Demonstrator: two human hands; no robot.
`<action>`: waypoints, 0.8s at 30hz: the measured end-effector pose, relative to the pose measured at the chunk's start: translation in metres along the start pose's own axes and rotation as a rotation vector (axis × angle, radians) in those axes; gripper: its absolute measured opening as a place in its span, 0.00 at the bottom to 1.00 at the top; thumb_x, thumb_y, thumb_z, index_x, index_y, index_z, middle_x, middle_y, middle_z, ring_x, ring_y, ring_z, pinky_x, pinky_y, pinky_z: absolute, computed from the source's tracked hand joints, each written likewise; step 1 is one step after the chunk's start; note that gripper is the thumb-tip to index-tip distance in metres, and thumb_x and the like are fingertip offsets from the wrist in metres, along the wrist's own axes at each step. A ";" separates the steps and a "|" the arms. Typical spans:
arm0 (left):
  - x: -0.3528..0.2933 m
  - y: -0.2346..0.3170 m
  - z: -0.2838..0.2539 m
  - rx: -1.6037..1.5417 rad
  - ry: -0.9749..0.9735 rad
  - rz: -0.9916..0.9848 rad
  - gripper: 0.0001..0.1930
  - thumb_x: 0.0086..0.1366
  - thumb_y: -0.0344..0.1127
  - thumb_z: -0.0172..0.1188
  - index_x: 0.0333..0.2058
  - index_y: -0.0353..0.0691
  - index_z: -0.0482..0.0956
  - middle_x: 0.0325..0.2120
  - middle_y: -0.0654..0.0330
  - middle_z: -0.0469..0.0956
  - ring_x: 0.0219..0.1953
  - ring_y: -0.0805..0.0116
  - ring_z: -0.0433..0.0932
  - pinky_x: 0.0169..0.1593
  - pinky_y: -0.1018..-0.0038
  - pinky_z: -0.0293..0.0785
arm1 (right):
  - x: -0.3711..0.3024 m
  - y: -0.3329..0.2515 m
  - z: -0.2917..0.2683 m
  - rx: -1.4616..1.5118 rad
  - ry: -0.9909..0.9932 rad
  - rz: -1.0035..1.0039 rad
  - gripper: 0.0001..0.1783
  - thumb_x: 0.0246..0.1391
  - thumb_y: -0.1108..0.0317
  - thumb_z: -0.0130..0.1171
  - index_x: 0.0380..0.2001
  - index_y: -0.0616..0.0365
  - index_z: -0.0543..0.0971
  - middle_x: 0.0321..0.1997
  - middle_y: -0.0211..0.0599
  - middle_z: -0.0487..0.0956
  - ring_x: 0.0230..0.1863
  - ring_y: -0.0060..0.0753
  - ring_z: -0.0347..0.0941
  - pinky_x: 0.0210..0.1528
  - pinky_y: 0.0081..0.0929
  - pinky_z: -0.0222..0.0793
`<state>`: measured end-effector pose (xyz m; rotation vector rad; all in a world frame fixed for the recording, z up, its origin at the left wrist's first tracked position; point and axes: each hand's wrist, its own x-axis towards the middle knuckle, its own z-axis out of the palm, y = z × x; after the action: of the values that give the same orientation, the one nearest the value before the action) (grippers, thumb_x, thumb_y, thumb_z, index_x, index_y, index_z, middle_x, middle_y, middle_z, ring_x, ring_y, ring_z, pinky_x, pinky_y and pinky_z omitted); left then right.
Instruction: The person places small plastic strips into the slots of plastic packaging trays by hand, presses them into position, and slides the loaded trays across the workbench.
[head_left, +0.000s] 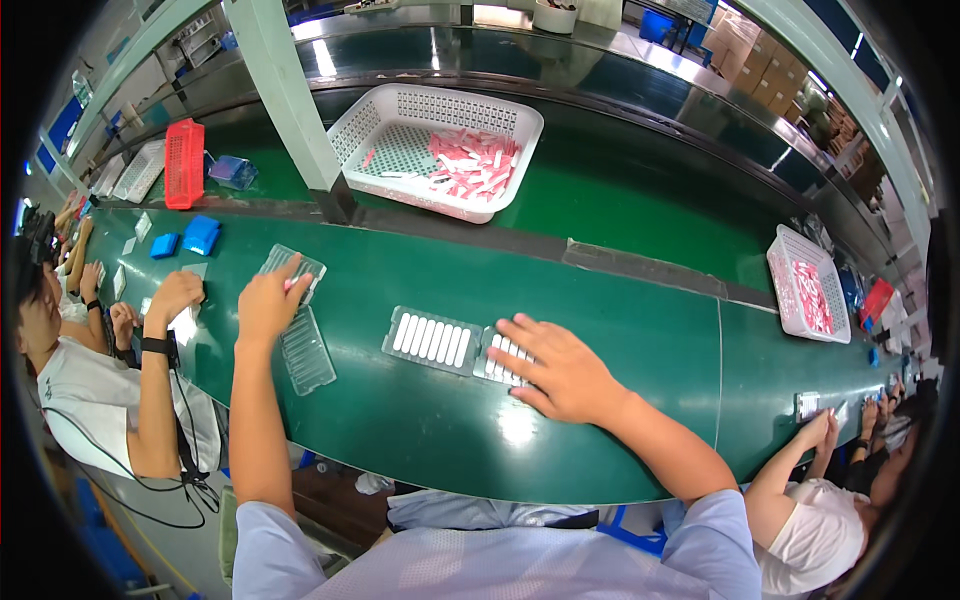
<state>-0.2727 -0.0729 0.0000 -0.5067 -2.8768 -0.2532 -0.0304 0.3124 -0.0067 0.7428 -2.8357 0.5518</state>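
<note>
My left hand (267, 305) is over an unfolded clear plastic tray, with the index finger and thumb close together. A small pinkish spot shows between them, too small to name. The tray's lower half (307, 352) lies nearer to me and holds no sticks; its upper half (312, 270) is partly behind the fingers. My right hand (565, 372) lies with fingers apart over one half of a second clear tray (390, 345). White sticks (432, 340) stand side by side in that tray's left half. More white sticks (510, 358) show beneath my right fingers, partly hidden.
A white basket (365, 185) with pink and white pieces stands beyond the ledge, beside a pale post (285, 100). Another such basket (790, 310) is at right. Blue blocks (202, 235) and a red basket (185, 165) are at left. Co-workers sit close on both sides.
</note>
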 end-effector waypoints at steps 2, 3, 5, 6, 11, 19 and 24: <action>-0.009 -0.006 0.007 -0.022 0.011 -0.019 0.23 0.66 0.54 0.61 0.54 0.47 0.83 0.29 0.48 0.84 0.33 0.46 0.83 0.37 0.56 0.78 | 0.007 0.000 0.002 -0.048 -0.032 -0.034 0.33 0.61 0.57 0.59 0.69 0.43 0.68 0.76 0.43 0.62 0.75 0.49 0.58 0.74 0.50 0.54; -0.016 -0.006 0.008 -0.044 0.022 -0.045 0.24 0.66 0.54 0.61 0.54 0.46 0.83 0.28 0.48 0.83 0.32 0.46 0.83 0.36 0.56 0.77 | 0.009 -0.001 0.003 -0.095 -0.068 -0.074 0.32 0.63 0.56 0.58 0.69 0.44 0.68 0.76 0.40 0.61 0.76 0.48 0.56 0.75 0.50 0.53; -0.030 -0.007 0.006 -0.039 0.012 -0.086 0.24 0.65 0.54 0.62 0.54 0.47 0.83 0.26 0.49 0.83 0.30 0.47 0.82 0.34 0.56 0.77 | 0.016 -0.002 0.009 -0.102 -0.091 -0.093 0.31 0.64 0.56 0.57 0.69 0.44 0.68 0.77 0.38 0.60 0.77 0.48 0.55 0.76 0.51 0.51; -0.035 -0.005 0.004 -0.037 0.012 -0.129 0.25 0.65 0.54 0.63 0.54 0.47 0.83 0.24 0.50 0.82 0.28 0.48 0.82 0.33 0.57 0.76 | 0.022 0.000 0.011 -0.118 -0.111 -0.117 0.30 0.65 0.56 0.56 0.69 0.44 0.68 0.77 0.36 0.60 0.78 0.47 0.53 0.77 0.51 0.50; -0.068 0.004 0.002 -0.094 0.066 -0.181 0.29 0.59 0.56 0.68 0.53 0.43 0.84 0.20 0.52 0.78 0.24 0.52 0.78 0.32 0.59 0.74 | 0.055 0.003 0.027 -0.116 -0.049 -0.120 0.29 0.65 0.56 0.55 0.68 0.45 0.69 0.76 0.37 0.61 0.77 0.47 0.55 0.76 0.49 0.51; -0.127 0.062 0.010 -0.077 0.139 -0.217 0.33 0.56 0.55 0.72 0.52 0.34 0.83 0.22 0.49 0.79 0.24 0.51 0.79 0.31 0.60 0.74 | 0.145 0.009 0.071 -0.075 0.083 -0.171 0.27 0.66 0.56 0.54 0.66 0.48 0.71 0.75 0.38 0.64 0.76 0.47 0.56 0.76 0.46 0.52; -0.130 0.116 0.012 -0.063 0.157 -0.211 0.30 0.57 0.56 0.70 0.48 0.36 0.85 0.23 0.52 0.81 0.25 0.51 0.82 0.30 0.60 0.77 | 0.197 -0.006 0.086 -0.108 0.176 -0.225 0.29 0.67 0.51 0.52 0.68 0.47 0.69 0.77 0.40 0.61 0.78 0.48 0.51 0.79 0.49 0.44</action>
<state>-0.1143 -0.0041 -0.0266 -0.1833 -2.7748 -0.3987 -0.2025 0.1879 -0.0363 0.9283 -2.5546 0.4037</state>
